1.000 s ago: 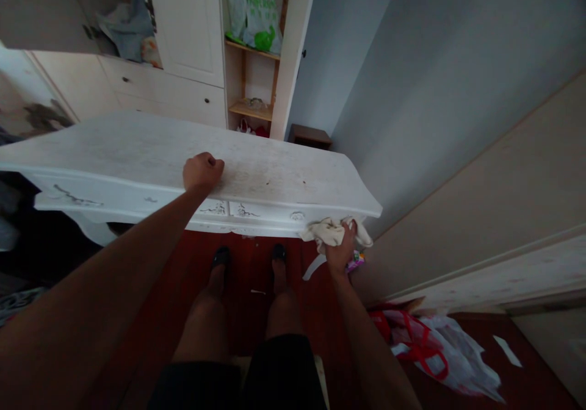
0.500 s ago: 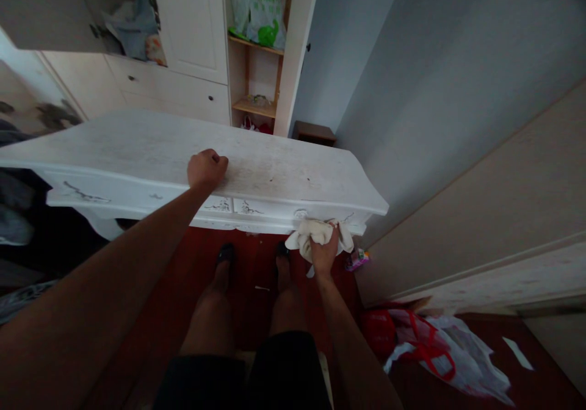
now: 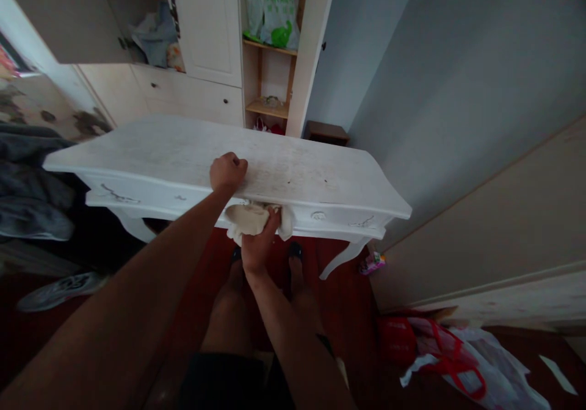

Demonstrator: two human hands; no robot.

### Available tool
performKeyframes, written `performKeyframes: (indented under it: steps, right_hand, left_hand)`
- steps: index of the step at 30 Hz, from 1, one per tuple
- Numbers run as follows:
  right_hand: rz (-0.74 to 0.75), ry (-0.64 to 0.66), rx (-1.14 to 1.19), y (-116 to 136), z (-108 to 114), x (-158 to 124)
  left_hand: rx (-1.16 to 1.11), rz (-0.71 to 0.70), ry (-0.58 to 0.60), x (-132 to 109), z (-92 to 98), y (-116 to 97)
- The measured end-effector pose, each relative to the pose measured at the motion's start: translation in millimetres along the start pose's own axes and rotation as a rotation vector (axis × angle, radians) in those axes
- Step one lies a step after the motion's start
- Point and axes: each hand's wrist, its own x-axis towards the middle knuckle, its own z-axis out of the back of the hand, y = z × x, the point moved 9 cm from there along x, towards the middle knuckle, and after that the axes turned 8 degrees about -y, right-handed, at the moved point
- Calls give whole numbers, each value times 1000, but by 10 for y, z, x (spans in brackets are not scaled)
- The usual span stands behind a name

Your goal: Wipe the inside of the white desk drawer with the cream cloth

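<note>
A white table (image 3: 183, 147) with carved drawer fronts stands in front of me, its top marked with greyish smudges. My left hand (image 3: 227, 171) rests on the top near the front edge, curled into a fist with nothing showing in it. Below it and to the right, my right hand (image 3: 260, 242) grips a cream cloth (image 3: 249, 218) and presses it to the middle of the drawer front. The cloth covers part of the carving there. A round carved knob (image 3: 318, 215) shows to the right of the cloth.
Behind the table is a white cabinet (image 3: 210, 44) with open doors and plastic bags (image 3: 277, 13) on a shelf. Grey clothing (image 3: 36, 184) lies at the left, above a shoe (image 3: 61, 291). Red and white bags (image 3: 458, 355) sit on the floor by the right wall.
My right hand has moved the cloth left along the drawer front, from the right end to the middle. My left fist stays on the tabletop. The view has shifted slightly left.
</note>
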Motion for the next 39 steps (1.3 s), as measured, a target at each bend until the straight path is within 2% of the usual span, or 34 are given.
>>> performKeyframes:
  steps: [2, 5, 10, 12, 17, 20, 23, 28, 32, 39]
  right_hand:
    - [72, 36, -2, 101, -7, -22]
    - [177, 161, -122, 88, 1, 21]
    - [533, 489, -276, 150, -171, 27]
    - [614, 568, -331, 176, -220, 33]
    - [731, 620, -495, 150, -89, 134]
    - [860, 658, -537, 84, 79, 175]
    - [950, 642, -536, -16, 300, 253]
    - [922, 520, -652, -323, 781, 355]
    - [792, 439, -808, -614, 1177, 371]
    - [602, 351, -878, -840, 1629, 536]
  left_hand:
    - [-2, 6, 1, -6, -6, 11]
    - [-10, 16, 6, -15, -15, 20]
    - [-17, 29, 1, -21, -6, 17]
    - [-15, 26, 9, -25, -3, 9]
    - [-25, 11, 19, -32, -4, -8]
    - [-28, 9, 8, -30, -3, -5]
    - [-31, 14, 6, -29, -5, 2]
    - [-41, 29, 12, -27, -7, 13]
    - [-32, 28, 6, -22, -12, 13]
    - [-35, 16, 9, -34, 5, -6]
